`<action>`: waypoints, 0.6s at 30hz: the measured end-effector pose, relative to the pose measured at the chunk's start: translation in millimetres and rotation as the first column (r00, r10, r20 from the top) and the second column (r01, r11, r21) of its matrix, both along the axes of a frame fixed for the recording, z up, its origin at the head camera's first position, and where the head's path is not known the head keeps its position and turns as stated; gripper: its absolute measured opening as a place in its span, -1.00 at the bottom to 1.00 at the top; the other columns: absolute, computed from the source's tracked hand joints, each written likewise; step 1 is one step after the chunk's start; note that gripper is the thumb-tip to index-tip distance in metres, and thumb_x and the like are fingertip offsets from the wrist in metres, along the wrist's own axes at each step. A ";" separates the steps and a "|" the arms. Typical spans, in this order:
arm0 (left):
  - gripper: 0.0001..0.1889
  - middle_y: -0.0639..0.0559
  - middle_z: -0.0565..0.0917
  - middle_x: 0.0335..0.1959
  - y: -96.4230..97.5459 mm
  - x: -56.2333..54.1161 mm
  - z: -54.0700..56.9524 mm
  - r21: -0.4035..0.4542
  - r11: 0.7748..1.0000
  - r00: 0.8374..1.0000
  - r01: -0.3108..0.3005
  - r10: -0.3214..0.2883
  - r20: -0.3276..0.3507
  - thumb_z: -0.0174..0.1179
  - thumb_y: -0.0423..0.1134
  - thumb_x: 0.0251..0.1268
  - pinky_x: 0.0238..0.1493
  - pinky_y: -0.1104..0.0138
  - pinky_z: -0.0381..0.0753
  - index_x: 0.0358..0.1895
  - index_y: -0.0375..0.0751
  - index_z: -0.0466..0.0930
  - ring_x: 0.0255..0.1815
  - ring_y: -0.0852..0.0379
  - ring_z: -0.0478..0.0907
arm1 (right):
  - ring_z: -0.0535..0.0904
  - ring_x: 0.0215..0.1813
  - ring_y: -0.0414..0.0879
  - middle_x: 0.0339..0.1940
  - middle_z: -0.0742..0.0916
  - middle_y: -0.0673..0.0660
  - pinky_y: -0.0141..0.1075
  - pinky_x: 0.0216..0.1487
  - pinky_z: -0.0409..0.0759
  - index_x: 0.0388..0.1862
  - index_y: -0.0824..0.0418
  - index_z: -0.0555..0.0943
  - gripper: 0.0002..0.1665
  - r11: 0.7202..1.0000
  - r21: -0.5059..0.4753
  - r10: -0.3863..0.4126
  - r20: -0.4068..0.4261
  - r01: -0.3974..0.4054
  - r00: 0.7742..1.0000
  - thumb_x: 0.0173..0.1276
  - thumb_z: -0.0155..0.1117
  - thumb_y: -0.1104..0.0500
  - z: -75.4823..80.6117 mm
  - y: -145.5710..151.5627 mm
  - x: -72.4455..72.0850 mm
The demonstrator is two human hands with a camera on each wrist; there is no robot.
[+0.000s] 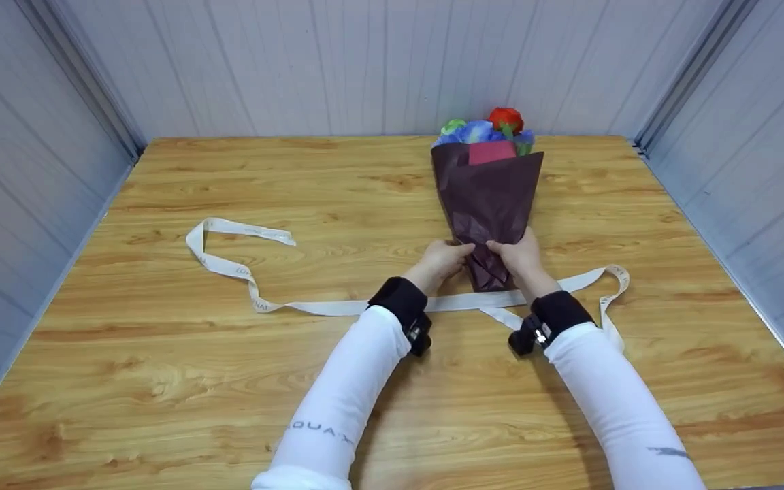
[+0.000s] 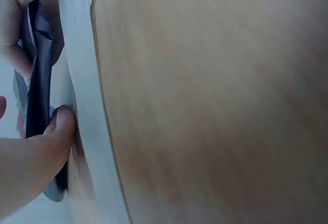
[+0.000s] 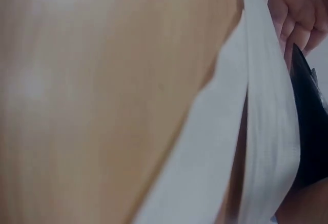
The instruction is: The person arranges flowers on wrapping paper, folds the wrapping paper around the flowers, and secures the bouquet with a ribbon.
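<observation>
A bouquet in dark plum wrapping paper (image 1: 491, 194) lies toward the back of the wooden table, its narrow end facing me. Red, blue and green flowers (image 1: 477, 131) show at its top, beside a pinkish-red inner sheet (image 1: 492, 152). My left hand (image 1: 444, 260) grips the wrapping's lower left side, thumb on top. Opposite it, my right hand (image 1: 523, 258) holds the lower right side, thumb also on the front. Just below the bouquet's end runs a long white printed ribbon (image 1: 327, 308); in the right wrist view the ribbon (image 3: 269, 121) forms two strips beside the dark paper (image 3: 310, 126).
The ribbon's left end curls back on the wooden table (image 1: 194, 381), while its right part loops beyond my right wrist. Pale panel walls (image 1: 283, 68) enclose the table at the back and both sides. Black wrist straps with cameras (image 1: 419, 333) sit low over the table.
</observation>
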State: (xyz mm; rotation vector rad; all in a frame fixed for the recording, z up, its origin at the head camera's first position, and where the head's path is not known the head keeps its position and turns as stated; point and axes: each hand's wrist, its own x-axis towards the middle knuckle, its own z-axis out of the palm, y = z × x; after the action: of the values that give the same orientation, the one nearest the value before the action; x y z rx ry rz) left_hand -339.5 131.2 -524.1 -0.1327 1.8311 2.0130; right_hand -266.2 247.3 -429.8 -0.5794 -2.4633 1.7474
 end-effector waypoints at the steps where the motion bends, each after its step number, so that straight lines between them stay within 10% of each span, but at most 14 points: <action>1: -0.50 -0.04 0.63 -0.19 -6.7 16.5 22.6 -0.019 1.000 1.000 -0.010 0.009 -0.007 0.28 -0.21 0.20 -0.14 0.40 0.58 0.13 -0.45 0.44 -0.19 0.16 0.59 | 0.30 0.36 0.11 0.36 0.38 0.33 -0.21 0.39 0.24 0.36 0.43 0.16 -0.23 1.000 -0.012 -0.004 -0.010 0.003 1.000 0.23 0.26 0.35 0.1 -1.2 0.4; 7: -0.46 -0.21 0.53 0.12 -32.4 66.7 94.3 -0.077 0.994 0.996 -0.080 0.077 -0.035 0.19 -0.24 0.29 0.02 0.39 0.50 0.25 -0.48 0.33 -0.02 0.09 0.52 | 0.38 0.28 0.09 0.32 0.44 0.32 -0.23 0.34 0.33 0.33 0.40 0.20 -0.25 0.996 -0.093 -0.005 -0.054 0.000 0.999 0.20 0.29 0.38 3.2 -14.1 5.6; 11: -0.45 -0.23 0.53 0.10 -42.5 66.1 96.3 -0.048 0.989 0.990 -0.139 0.137 -0.044 0.22 -0.24 0.26 -0.09 0.42 0.49 0.24 -0.45 0.30 -0.18 0.14 0.51 | 0.41 0.25 0.08 0.31 0.45 0.31 -0.23 0.32 0.35 0.33 0.39 0.21 -0.25 0.988 -0.150 0.027 -0.097 -0.042 0.995 0.19 0.30 0.41 4.4 -24.8 12.6; 18: -0.45 -0.26 0.52 0.17 -62.2 63.5 95.5 0.016 0.986 0.979 -0.166 0.167 -0.119 0.23 -0.43 0.18 0.15 0.35 0.47 0.26 -0.42 0.30 0.13 -0.02 0.50 | 0.48 0.12 -0.01 0.24 0.47 0.30 -0.34 0.16 0.46 0.31 0.40 0.21 -0.27 0.968 -0.205 0.115 -0.142 -0.142 0.983 0.19 0.30 0.41 3.9 -39.5 28.1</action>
State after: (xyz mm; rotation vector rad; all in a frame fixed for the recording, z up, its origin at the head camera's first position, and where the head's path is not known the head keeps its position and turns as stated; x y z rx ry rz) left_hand -276.0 68.9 -428.5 -0.1724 1.9447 2.1831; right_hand -238.0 207.8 -425.9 -0.3130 -2.2889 2.0473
